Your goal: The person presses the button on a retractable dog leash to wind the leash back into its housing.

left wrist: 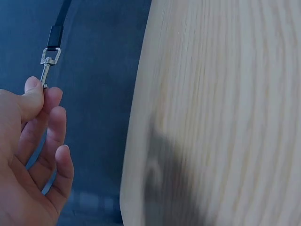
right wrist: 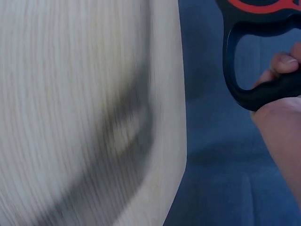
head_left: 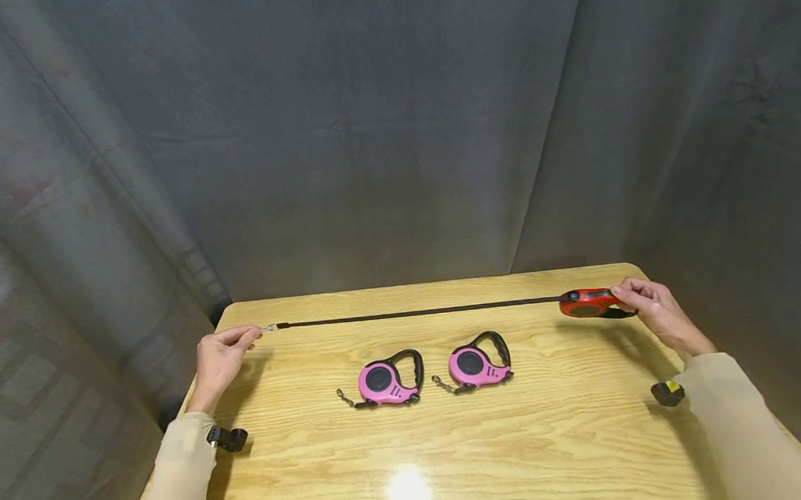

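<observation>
The red leash (head_left: 585, 302) is stretched above the surface's (head_left: 519, 440) far edge: the right hand (head_left: 651, 312) grips its handle, the left hand (head_left: 221, 356) pinches the clip (left wrist: 47, 66), keeping the strap (head_left: 417, 312) taut. Two pink leashes (head_left: 387, 380) lie nearer.

Hands stretch a red leash (head_left: 585, 302) taut (two pink leashes (head_left: 387, 381) below).

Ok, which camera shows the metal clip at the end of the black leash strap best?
The left wrist view: the metal clip fills the frame sharply, pinched by the left hand, with the black strap attached. The head view shows it only as a tiny glint. The right wrist view does not show it, only the red leash handle.
</observation>
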`<state>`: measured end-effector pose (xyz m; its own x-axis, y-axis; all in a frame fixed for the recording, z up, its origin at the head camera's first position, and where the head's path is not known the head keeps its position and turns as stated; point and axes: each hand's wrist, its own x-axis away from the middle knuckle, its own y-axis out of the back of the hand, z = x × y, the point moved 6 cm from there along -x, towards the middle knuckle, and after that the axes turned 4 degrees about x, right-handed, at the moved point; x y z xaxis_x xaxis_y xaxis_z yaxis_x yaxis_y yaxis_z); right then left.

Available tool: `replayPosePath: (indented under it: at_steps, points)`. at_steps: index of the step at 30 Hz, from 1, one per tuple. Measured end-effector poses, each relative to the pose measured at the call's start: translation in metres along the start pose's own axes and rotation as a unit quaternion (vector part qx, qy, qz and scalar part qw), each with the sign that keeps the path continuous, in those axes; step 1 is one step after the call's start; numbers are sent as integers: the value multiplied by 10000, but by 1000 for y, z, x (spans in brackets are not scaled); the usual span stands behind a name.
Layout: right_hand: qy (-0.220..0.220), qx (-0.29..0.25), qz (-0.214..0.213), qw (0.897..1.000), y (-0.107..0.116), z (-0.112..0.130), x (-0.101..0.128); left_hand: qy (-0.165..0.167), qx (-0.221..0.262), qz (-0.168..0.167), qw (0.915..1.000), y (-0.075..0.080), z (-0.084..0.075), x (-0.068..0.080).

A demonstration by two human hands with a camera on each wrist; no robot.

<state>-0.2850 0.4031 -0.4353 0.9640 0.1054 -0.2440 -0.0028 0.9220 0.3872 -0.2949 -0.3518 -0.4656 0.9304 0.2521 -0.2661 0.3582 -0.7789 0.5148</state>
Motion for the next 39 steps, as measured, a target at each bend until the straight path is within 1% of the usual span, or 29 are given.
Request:
replayPosePath:
  at_steps: [2, 4, 8, 11, 15, 21, 25, 34, 39]
  points:
    - [-2, -33, 65, 10000, -4, 1, -1, -126, 53, 111, 9998, -4, -4, 1]
    - [57, 174, 66, 9998, -8, 4, -2, -182, 149, 158, 9996, -6, -7, 1]
    - [129, 572, -20, 9983, -13, 11, -3, -151, 245, 92, 9995, -7, -10, 1]
    - [188, 654, -72, 9977, -17, 17, -4, -158, 290, 94, 9994, -7, -12, 2]
    - [206, 716, 18, 9972, -22, 21, -4, -236, 380, 239, 9987, -10, -17, 4]
    - [92, 1160, 156, 9931, -29, 24, -5, -149, 381, 391, 9984, -17, -18, 6]
    - [50, 1360, 190, 9905, -31, 26, -5, -199, 352, 452, 9982, -20, -20, 7]
    - [-58, 1575, 266, 9871, -36, 28, -7, -205, 447, 627, 9968, -24, -22, 11]
    - [-62, 1615, 358, 9862, -42, 32, -8, -307, 411, 635, 9967, -26, -28, 13]
